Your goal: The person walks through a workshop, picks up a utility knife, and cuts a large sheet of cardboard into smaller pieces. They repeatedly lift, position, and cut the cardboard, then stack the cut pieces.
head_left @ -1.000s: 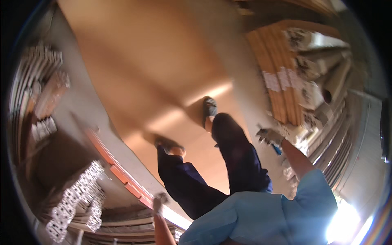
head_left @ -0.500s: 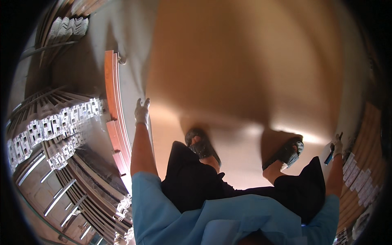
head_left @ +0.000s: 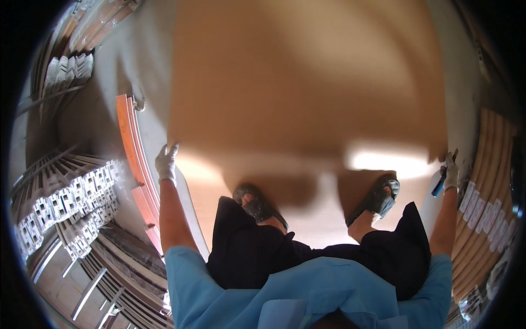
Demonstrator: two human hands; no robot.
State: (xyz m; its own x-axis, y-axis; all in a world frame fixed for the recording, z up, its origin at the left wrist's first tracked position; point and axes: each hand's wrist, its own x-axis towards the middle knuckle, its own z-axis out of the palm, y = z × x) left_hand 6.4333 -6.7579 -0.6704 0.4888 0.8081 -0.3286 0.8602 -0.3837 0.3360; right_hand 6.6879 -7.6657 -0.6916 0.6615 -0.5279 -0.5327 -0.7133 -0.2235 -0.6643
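A wide brown cardboard sheet (head_left: 307,82) stretches out ahead of me and under my feet, with a bend across it in front of my shoes. My left hand (head_left: 166,163), in a white glove, is closed on the sheet's left edge, thumb and fingers pinching it. At the right edge my gloved right hand (head_left: 451,176) is closed around a slim blue and dark utility knife (head_left: 438,187). Its dark tip points away from me, beside the cardboard. Whether that hand's fingers also grip the sheet is hard to see.
My black slippers (head_left: 257,204) stand on the cardboard. Left lie reddish-brown long strips (head_left: 130,137) and stacked metal profiles (head_left: 71,192) with white ends. Right, long brown wrapped bundles (head_left: 476,236) with white labels line the floor. More wrapped profiles (head_left: 66,74) lie at the far left.
The left hand has come onto the cardboard's left edge and closed there. The sheet's bend is sharper across the front. The whole view has shifted, surroundings on the left sliding left and down.
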